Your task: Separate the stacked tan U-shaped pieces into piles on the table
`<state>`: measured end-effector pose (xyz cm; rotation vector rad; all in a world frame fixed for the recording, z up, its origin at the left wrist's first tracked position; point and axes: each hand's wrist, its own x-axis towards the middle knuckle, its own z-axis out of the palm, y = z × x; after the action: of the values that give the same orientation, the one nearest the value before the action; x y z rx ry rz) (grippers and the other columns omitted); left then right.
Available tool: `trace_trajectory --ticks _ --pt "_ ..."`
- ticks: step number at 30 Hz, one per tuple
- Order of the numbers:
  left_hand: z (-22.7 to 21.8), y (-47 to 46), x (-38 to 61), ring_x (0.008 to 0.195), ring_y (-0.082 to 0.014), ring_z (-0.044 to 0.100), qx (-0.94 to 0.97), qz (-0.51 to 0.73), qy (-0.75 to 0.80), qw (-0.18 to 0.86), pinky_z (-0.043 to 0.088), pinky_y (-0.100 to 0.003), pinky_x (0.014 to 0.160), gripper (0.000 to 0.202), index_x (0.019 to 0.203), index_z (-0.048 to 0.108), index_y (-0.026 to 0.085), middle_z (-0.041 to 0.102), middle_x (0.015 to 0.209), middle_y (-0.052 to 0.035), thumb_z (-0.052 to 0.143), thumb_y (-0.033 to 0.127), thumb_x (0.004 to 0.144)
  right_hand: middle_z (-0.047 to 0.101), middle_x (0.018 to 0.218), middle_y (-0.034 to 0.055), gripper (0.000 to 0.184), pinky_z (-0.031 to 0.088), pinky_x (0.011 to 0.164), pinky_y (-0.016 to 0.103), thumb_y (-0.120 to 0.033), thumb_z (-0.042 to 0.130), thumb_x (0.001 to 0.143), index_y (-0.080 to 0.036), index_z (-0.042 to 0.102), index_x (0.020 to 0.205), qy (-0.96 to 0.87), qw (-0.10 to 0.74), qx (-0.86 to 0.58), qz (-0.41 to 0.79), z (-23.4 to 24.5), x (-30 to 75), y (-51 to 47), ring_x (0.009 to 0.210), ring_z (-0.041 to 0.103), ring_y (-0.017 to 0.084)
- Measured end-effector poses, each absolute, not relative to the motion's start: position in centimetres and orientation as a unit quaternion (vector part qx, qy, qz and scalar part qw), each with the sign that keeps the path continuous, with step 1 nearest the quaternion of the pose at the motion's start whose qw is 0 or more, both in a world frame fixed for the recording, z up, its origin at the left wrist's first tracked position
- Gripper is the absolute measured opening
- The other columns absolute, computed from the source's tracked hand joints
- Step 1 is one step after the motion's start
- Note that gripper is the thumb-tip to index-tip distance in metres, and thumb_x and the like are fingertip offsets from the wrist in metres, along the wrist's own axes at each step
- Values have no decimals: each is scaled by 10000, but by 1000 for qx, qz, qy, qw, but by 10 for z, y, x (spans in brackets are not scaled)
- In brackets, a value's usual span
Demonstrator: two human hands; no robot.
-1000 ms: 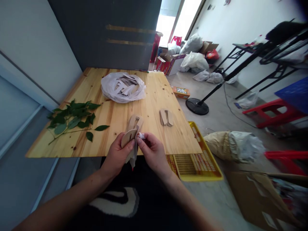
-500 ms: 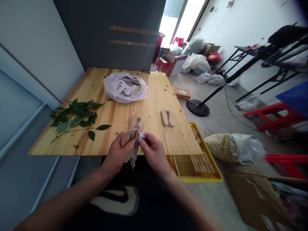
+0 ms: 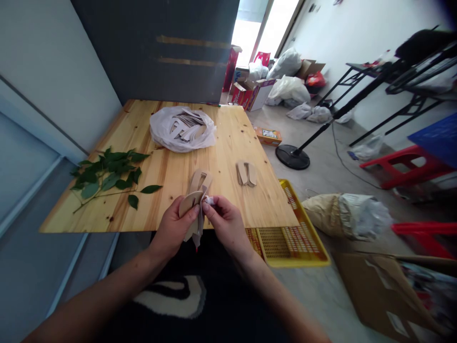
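My left hand (image 3: 174, 229) is closed round a small stack of beige cardboard cutouts (image 3: 190, 206) at the near edge of the wooden table (image 3: 228, 143). My right hand (image 3: 225, 221) pinches a small white bit (image 3: 209, 200) at the stack's right side. Another beige cutout (image 3: 200, 180) lies on the table just beyond the hands. A little pile of cutouts (image 3: 246, 173) rests to the right of it.
A white plastic bag (image 3: 182, 128) holding more cutouts sits mid-table. A leafy green branch (image 3: 107, 174) lies at the left. A yellow plastic tray (image 3: 289, 236) stands on the floor at the right, next to a sack (image 3: 348, 216). Boxes, bags and a fan base clutter the far floor.
The view has shifted slightly. Both hands stay on the stack with almost no movement.
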<state>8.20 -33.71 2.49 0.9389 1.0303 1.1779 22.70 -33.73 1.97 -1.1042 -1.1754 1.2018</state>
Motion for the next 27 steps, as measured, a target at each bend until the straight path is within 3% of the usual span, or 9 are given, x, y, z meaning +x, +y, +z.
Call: trace_trajectory --ticks 27 --pt "18 -335 75 818 -162 645 434 491 453 604 525 -271 747 301 1067 718 207 703 927 -13 801 376 832 607 808 22 277 494 689 301 -480 667 898 -217 649 813 -521 507 -482 489 22 225 -335 740 561 165"
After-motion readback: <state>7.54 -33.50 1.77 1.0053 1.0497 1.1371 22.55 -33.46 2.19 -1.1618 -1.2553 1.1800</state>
